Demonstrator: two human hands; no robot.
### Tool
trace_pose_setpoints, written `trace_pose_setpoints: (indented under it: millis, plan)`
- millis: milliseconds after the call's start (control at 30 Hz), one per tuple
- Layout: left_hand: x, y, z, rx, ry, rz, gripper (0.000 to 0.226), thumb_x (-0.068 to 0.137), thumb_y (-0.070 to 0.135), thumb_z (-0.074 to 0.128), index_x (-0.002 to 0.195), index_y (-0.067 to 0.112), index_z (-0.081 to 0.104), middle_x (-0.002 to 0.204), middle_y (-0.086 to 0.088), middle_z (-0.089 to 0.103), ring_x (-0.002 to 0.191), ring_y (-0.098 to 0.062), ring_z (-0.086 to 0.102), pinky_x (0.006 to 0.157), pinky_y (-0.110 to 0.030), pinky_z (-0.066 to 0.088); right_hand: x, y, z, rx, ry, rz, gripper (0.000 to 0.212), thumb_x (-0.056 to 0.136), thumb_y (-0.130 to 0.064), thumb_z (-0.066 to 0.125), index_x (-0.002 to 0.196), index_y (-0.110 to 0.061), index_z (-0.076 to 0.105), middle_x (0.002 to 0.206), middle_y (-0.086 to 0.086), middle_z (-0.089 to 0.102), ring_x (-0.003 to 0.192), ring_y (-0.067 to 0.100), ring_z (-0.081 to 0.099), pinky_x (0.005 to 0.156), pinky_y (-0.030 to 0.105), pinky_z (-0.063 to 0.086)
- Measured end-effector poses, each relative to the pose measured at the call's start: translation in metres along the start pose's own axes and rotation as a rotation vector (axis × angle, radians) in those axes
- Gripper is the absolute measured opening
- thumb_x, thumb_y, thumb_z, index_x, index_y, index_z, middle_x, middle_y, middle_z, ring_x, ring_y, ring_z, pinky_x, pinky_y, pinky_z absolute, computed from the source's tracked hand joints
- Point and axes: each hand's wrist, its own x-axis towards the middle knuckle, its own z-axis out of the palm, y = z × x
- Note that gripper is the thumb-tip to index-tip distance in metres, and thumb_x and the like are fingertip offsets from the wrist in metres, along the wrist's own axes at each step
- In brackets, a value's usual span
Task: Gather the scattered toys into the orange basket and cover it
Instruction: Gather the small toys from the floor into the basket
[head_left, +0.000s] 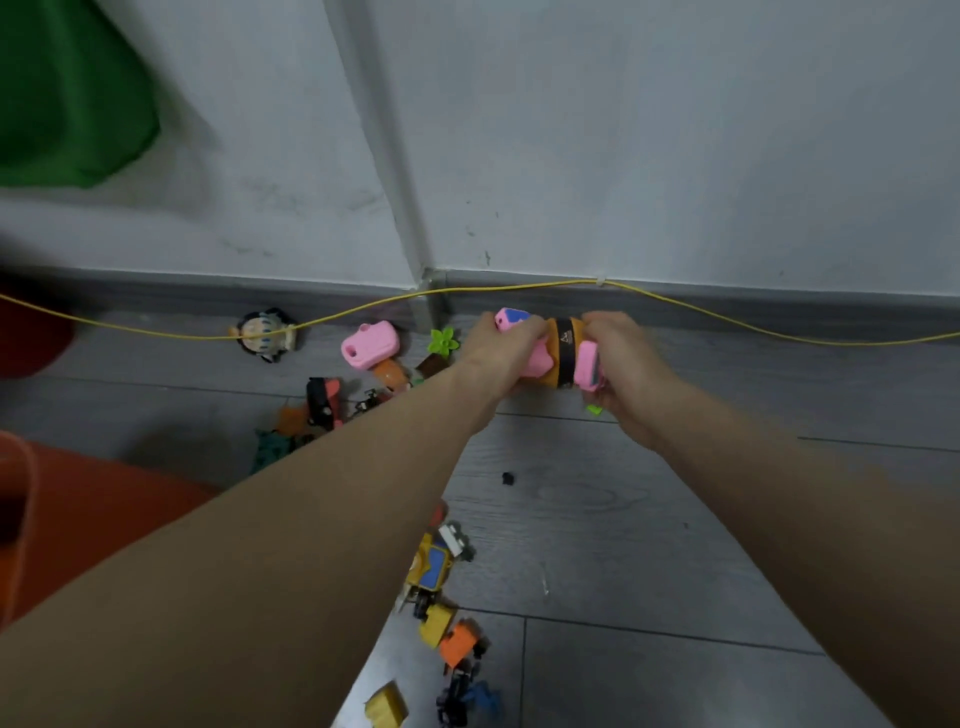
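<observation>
Both hands reach to the floor by the wall and hold a pink and orange toy (558, 356) with a black band. My left hand (501, 353) grips its left, pink end. My right hand (623, 364) curls round its right end. The orange basket (62, 499) shows as an orange shape at the left edge, partly behind my left arm. More toys lie on the grey floor: a pink toy (370, 344), a doll head (265, 331), a green flower piece (443, 340), a black and red toy (323, 400), and a yellow and blue vehicle (434, 564).
A thin yellow cable (727, 325) runs along the skirting board across the whole view. A green cloth (67, 93) hangs at the top left. Small yellow, orange and blue blocks (452, 639) lie near the bottom centre. A small black bit (508, 478) sits on the floor between my arms.
</observation>
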Motion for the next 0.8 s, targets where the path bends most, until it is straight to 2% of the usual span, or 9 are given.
trace_pose_setpoints:
  millis: [133, 267, 367, 433, 500, 567, 633, 700, 800]
  plan:
    - [-0.045, 0.019, -0.059, 0.014, 0.018, 0.081, 0.027, 0.085, 0.032, 0.066, 0.109, 0.021, 0.058, 0.1, -0.002, 0.065, 0.089, -0.02, 0.063, 0.083, -0.043, 0.058, -0.046, -0.026, 0.032, 0.025, -0.03, 0.004, 0.021, 0.089, -0.026, 0.052, 0.105, -0.023, 0.065, 0.078, 0.003, 0.06, 0.059, 0.016, 0.055, 0.055, 0.027, 0.044]
    - [-0.109, 0.052, -0.146, 0.046, 0.154, 0.126, 0.032, 0.085, 0.036, 0.064, 0.111, 0.018, 0.057, 0.099, -0.006, 0.062, 0.083, -0.02, 0.062, 0.075, -0.042, 0.059, -0.11, -0.076, 0.095, -0.093, -0.131, -0.085, 0.02, 0.081, -0.03, 0.054, 0.091, -0.019, 0.067, 0.079, 0.007, 0.066, 0.067, 0.022, 0.062, 0.056, 0.03, 0.048]
    - [-0.166, 0.069, -0.225, 0.045, 0.253, 0.105, 0.034, 0.083, 0.039, 0.063, 0.11, 0.021, 0.057, 0.1, -0.006, 0.059, 0.087, -0.021, 0.062, 0.07, -0.039, 0.061, -0.177, -0.11, 0.151, -0.212, -0.206, -0.194, 0.02, 0.079, -0.034, 0.05, 0.083, -0.018, 0.062, 0.09, 0.01, 0.067, 0.083, 0.029, 0.065, 0.068, 0.037, 0.049]
    - [-0.198, 0.073, -0.273, 0.039, 0.298, 0.067, 0.038, 0.081, 0.042, 0.064, 0.113, 0.021, 0.057, 0.106, -0.009, 0.061, 0.095, -0.026, 0.063, 0.066, -0.042, 0.06, -0.221, -0.127, 0.185, -0.285, -0.255, -0.267, 0.02, 0.084, -0.033, 0.045, 0.081, -0.018, 0.058, 0.088, 0.01, 0.065, 0.079, 0.03, 0.065, 0.067, 0.035, 0.048]
    - [-0.232, 0.068, -0.322, 0.009, 0.345, 0.039, 0.037, 0.08, 0.042, 0.065, 0.109, 0.02, 0.059, 0.102, -0.011, 0.064, 0.086, -0.027, 0.064, 0.073, -0.049, 0.06, -0.267, -0.136, 0.223, -0.354, -0.323, -0.312, 0.024, 0.087, -0.034, 0.042, 0.081, -0.016, 0.057, 0.087, 0.013, 0.066, 0.074, 0.03, 0.064, 0.065, 0.032, 0.049]
    - [-0.255, 0.052, -0.358, -0.021, 0.352, -0.023, 0.03, 0.082, 0.043, 0.066, 0.102, 0.021, 0.059, 0.095, -0.011, 0.065, 0.075, -0.026, 0.064, 0.074, -0.05, 0.059, -0.299, -0.135, 0.252, -0.463, -0.381, -0.366, 0.027, 0.09, -0.034, 0.042, 0.082, -0.015, 0.058, 0.09, 0.01, 0.067, 0.086, 0.029, 0.063, 0.072, 0.03, 0.049]
    - [-0.269, 0.028, -0.381, 0.002, 0.296, -0.114, 0.037, 0.085, 0.049, 0.065, 0.108, 0.021, 0.062, 0.101, -0.01, 0.067, 0.077, -0.025, 0.065, 0.068, -0.043, 0.059, -0.321, -0.127, 0.273, -0.603, -0.462, -0.388, 0.026, 0.096, -0.034, 0.04, 0.092, -0.018, 0.06, 0.092, 0.006, 0.066, 0.094, 0.026, 0.06, 0.072, 0.028, 0.045]
    - [-0.281, 0.004, -0.39, 0.062, 0.26, -0.197, 0.05, 0.084, 0.058, 0.062, 0.119, 0.023, 0.062, 0.117, -0.007, 0.065, 0.095, -0.026, 0.065, 0.066, -0.043, 0.058, -0.337, -0.112, 0.286, -0.712, -0.563, -0.369, 0.038, 0.099, -0.038, 0.034, 0.123, -0.02, 0.059, 0.121, 0.008, 0.063, 0.113, 0.028, 0.057, 0.091, 0.032, 0.047]
    - [-0.281, -0.017, -0.39, 0.321, 0.396, -0.218, 0.064, 0.093, 0.056, 0.048, 0.14, 0.013, 0.041, 0.139, -0.014, 0.047, 0.123, -0.035, 0.049, 0.097, -0.049, 0.046, -0.348, -0.103, 0.271, -0.817, -0.56, -0.38, 0.049, 0.103, -0.039, 0.027, 0.148, -0.024, 0.039, 0.155, 0.004, 0.038, 0.139, 0.026, 0.037, 0.113, 0.033, 0.029]
